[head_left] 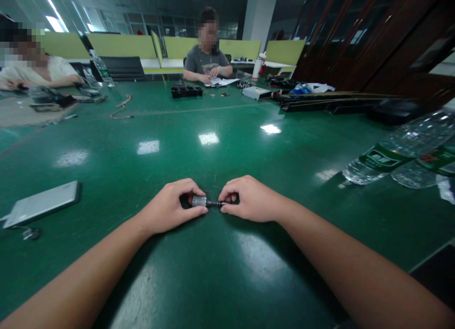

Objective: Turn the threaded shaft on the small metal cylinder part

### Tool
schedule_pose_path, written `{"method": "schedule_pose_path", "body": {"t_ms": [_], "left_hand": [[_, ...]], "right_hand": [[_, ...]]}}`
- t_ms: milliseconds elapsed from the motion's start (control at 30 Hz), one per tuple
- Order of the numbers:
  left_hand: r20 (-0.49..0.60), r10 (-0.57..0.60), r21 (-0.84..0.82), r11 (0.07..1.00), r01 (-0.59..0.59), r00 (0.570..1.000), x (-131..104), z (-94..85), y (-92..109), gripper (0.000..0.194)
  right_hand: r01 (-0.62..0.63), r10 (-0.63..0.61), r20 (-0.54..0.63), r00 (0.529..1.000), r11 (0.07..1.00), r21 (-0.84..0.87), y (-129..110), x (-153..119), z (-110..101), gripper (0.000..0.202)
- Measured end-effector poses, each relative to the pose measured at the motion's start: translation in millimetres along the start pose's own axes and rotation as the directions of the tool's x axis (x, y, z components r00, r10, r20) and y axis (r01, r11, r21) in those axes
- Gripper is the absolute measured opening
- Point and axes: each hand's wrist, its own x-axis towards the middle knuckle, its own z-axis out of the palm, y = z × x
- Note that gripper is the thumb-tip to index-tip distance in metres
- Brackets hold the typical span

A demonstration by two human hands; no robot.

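Observation:
My left hand (171,206) grips a short silver metal cylinder (199,201) between thumb and fingers, just above the green table (199,281). A thin dark rod (213,204) extends from the right end of the cylinder. At the rod's far end is a black ribbed or coiled part (221,204), which my right hand (254,199) pinches between thumb and forefinger. The rod lies roughly level and joins the two hands. Fingers hide the outer ends of both pieces, so I cannot tell exactly what kind of part this is.
A grey power bank (44,203) lies at left. Water bottles (382,158) stand at right. Farther off are a black tray (186,91), a cord (122,108) and long dark strips (320,101). One person (208,59) sits opposite, another (39,73) at far left.

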Motion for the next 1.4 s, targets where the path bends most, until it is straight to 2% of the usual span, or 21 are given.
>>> {"method": "schedule_pose_path", "body": {"t_ms": [567, 933, 1267, 1400], "left_hand": [[0.003, -0.003, -0.004, 1.0, 0.003, 1.0, -2, -0.5, -1, 0.022], [0.004, -0.005, -0.002, 1.0, 0.005, 1.0, -3, -1.1, -2, 0.021], [-0.002, -0.001, -0.002, 1.0, 0.001, 1.0, -2, -1.2, 0, 0.022], [0.0, -0.007, 0.001, 1.0, 0.007, 1.0, -1, 0.0, 0, 0.023]], "right_hand": [[-0.034, 0.034, 0.046, 0.998, 0.999, 0.011, 4, -2, -9, 0.013], [-0.114, 0.119, 0.095, 0.988, 0.992, -0.047, 12, -6, -22, 0.013], [-0.136, 0.13, 0.094, 0.987, 0.988, 0.069, 9, -3, -15, 0.016], [-0.101, 0.097, 0.044, 0.994, 0.988, 0.116, 1, 0, -4, 0.014]]}}
